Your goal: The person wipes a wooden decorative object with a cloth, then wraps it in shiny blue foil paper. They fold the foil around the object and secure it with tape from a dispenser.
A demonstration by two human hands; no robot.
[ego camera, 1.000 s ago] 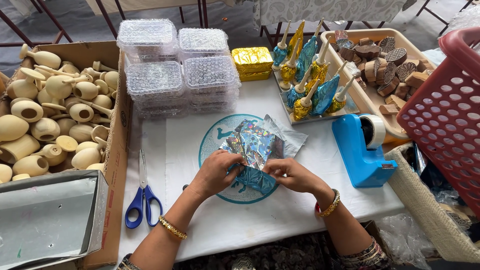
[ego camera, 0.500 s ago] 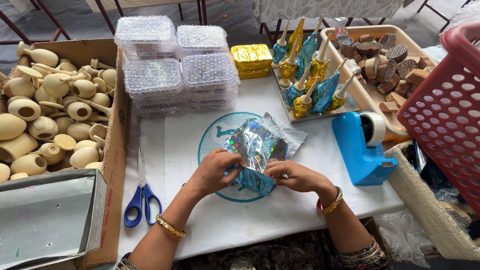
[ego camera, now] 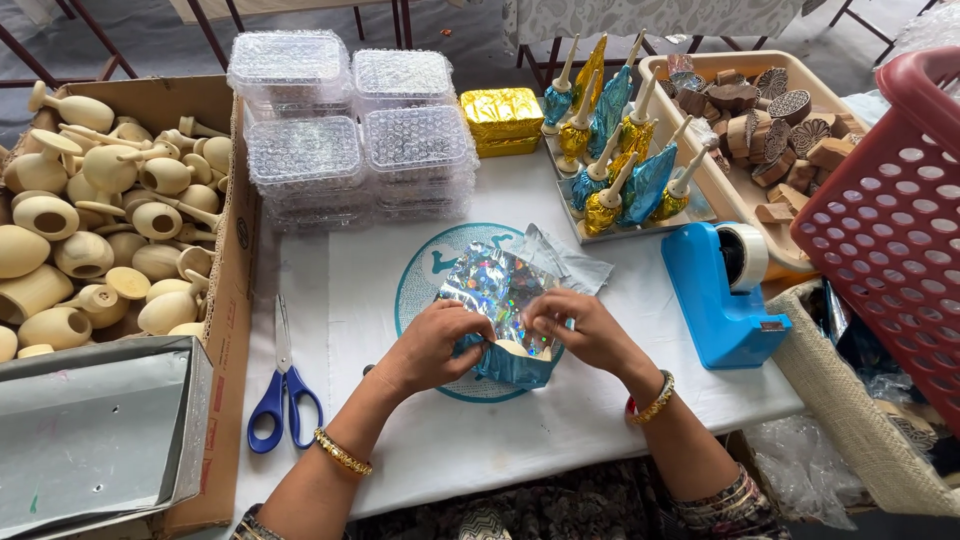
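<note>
My left hand (ego camera: 432,345) and my right hand (ego camera: 572,328) meet over a sheet of shiny holographic blue foil (ego camera: 498,290) that lies on a round teal patterned mat (ego camera: 415,285). Both hands pinch the near edge of the foil and fold it over a small pale wooden piece (ego camera: 512,347), which is mostly hidden under the fingers. A crumpled silver sheet (ego camera: 565,262) pokes out behind the foil.
A cardboard box of pale wooden pots (ego camera: 95,230) stands at left, with blue-handled scissors (ego camera: 283,385) beside it. Stacked clear plastic boxes (ego camera: 355,120) sit at the back. A tray of foil-wrapped pieces (ego camera: 615,165), a blue tape dispenser (ego camera: 715,290) and a red basket (ego camera: 885,210) are at right.
The foil stood raised between my hands earlier; now it lies lower and my hands have drawn together at its near edge, folding it over the wooden piece.
</note>
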